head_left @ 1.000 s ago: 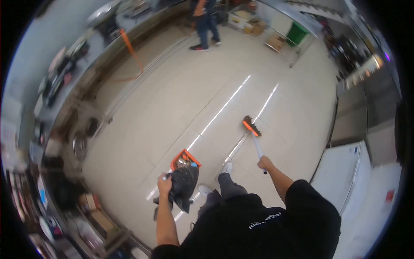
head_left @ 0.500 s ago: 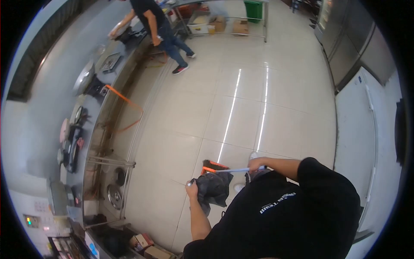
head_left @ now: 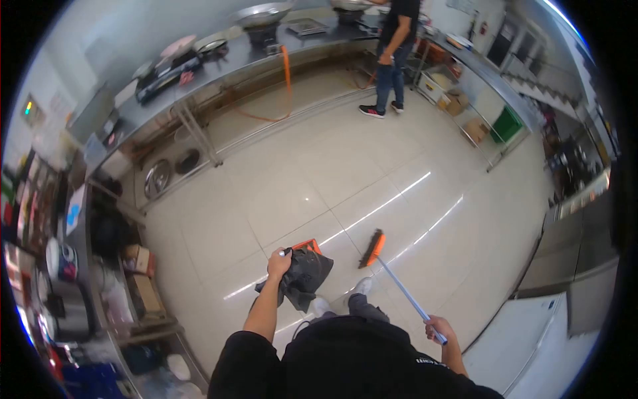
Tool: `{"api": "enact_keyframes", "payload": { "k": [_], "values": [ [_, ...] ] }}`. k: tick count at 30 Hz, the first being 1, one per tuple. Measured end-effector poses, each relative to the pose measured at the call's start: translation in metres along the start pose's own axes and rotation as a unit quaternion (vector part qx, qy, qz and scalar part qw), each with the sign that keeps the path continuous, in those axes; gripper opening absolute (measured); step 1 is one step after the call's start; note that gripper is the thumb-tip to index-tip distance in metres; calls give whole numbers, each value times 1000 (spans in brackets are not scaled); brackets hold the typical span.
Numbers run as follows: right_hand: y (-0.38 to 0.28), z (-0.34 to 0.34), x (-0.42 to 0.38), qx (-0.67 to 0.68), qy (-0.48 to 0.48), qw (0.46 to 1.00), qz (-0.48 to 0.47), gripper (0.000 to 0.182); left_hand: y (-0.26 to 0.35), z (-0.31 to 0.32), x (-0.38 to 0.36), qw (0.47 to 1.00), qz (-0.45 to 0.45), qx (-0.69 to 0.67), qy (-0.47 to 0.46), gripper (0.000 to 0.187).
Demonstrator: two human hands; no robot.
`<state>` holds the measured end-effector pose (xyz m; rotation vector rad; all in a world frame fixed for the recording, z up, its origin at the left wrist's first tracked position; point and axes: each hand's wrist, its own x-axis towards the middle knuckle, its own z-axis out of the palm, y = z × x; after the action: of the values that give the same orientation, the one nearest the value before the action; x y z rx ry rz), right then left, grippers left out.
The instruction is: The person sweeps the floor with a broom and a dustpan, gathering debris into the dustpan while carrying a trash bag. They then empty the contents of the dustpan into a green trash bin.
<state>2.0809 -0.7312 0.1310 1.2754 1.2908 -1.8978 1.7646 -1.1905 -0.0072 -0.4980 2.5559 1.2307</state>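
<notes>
My left hand (head_left: 279, 263) is closed at the top of a dark plastic bag (head_left: 307, 274) and a whitish handle end. An orange dustpan (head_left: 310, 246) shows partly behind the bag, which hides the rest of it. In my right hand (head_left: 440, 327) is the upper end of a broom's light-blue pole (head_left: 405, 291). The pole slants away to the orange broom head (head_left: 373, 249) with dark bristles, which is at the tiled floor, to the right of the dustpan and apart from it.
A long steel counter (head_left: 246, 50) with pans and burners runs along the far wall. A person (head_left: 397, 46) stands beside it. Shelves (head_left: 136, 326) are at the left, a side table (head_left: 458, 63) at the far right, a white freezer (head_left: 512, 342) near right.
The view has turned, so the counter now lies across the top. The broom has moved right, away from the dustpan and bag, and my right hand is farther from my left.
</notes>
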Motion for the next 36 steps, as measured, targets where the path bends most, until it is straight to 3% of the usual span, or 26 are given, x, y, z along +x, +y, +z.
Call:
{"api": "enact_keyframes", "payload": {
  "k": [3, 5, 6, 7, 8, 9, 10, 13, 16, 20, 22, 23, 24, 25, 27, 28, 31, 33, 36],
  "values": [
    [-10, -61, 9, 81, 51, 995, 10, 9, -14, -4, -6, 1000, 3, -9, 13, 34],
    [-12, -110, 44, 63, 99, 991, 59, 8, -39, 12, 8, 998, 38, 11, 46, 37],
    [-7, -138, 57, 57, 125, 987, 83, 8, -21, -2, -2, 1000, -2, 0, 1, 40],
    [-9, -167, 65, -206, 48, 973, -97, 15, -20, -3, 2, 1000, 6, 1, 10, 39],
    [-11, -199, 69, -445, -43, 854, -265, 23, -23, -2, 3, 1000, 11, 3, 18, 39],
    [-10, -234, 72, -632, -139, 645, -405, 31, -27, 0, -2, 1000, 12, 4, 24, 38],
    [0, -269, 96, -697, -104, 575, -416, 18, -23, -6, -9, 1000, -1, 2, 25, 38],
    [-34, -232, 95, -668, 77, 669, -316, 13, -17, -5, -4, 1000, 13, 1, 13, 36],
    [-62, -199, 112, -672, -8, 691, -267, 15, 8, -3, -1, 1000, -4, -7, 14, 26],
    [-57, -148, 134, -615, -111, 714, -315, 21, 3, 2, 9, 1000, -12, 0, 26, 24],
    [-53, -128, 143, -594, -181, 693, -367, 26, 5, 0, 13, 1000, -23, -2, 19, 26],
    [-55, -119, 152, -646, -235, 591, -421, 27, 8, -1, 15, 1000, -20, 9, 18, 26],
    [-66, -77, 135, -688, -111, 677, -238, 26, 12, -3, 17, 999, -17, 19, 22, 27],
    [-78, -34, 116, -701, 28, 711, -47, 27, 15, -6, 17, 999, -15, 31, 27, 27],
    [-78, -16, 133, -688, 30, 718, -102, 29, 5, -1, 23, 999, -26, 31, 27, 26],
    [-74, -18, 151, -683, 15, 717, -136, 30, 4, -1, 24, 999, -24, 13, 23, 25],
    [-86, 5, 205, -690, -147, 678, -204, 31, -1, 4, 24, 1000, -20, -9, 22, 25],
    [-104, 60, 231, -783, -156, 594, -103, 36, 0, 5, 22, 1000, -24, -8, 8, 27],
    [-115, 120, 236, -791, -124, 582, -140, 38, 6, -1, 18, 999, -43, -5, -17, 32]
  ]
}}
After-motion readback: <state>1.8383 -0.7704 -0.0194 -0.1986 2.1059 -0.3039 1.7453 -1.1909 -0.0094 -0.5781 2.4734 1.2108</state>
